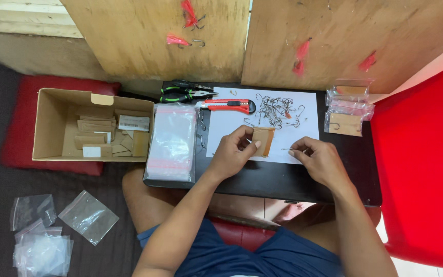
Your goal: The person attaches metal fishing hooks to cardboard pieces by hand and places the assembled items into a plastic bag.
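A small brown card (263, 141) is pinched in the left hand (234, 154) above the white sheet (262, 131) on the bench (283, 179); a thin hook (289, 149), hard to make out, is gripped by the right hand (320, 160). Clear bags (172, 142) lie beside a cardboard box (52, 123).

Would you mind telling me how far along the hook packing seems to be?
Done: two filled bags lie at the right. In hand: the left hand holds a brown card; the right hand pinches a hook. Left: a hook pile, a stack of empty bags.
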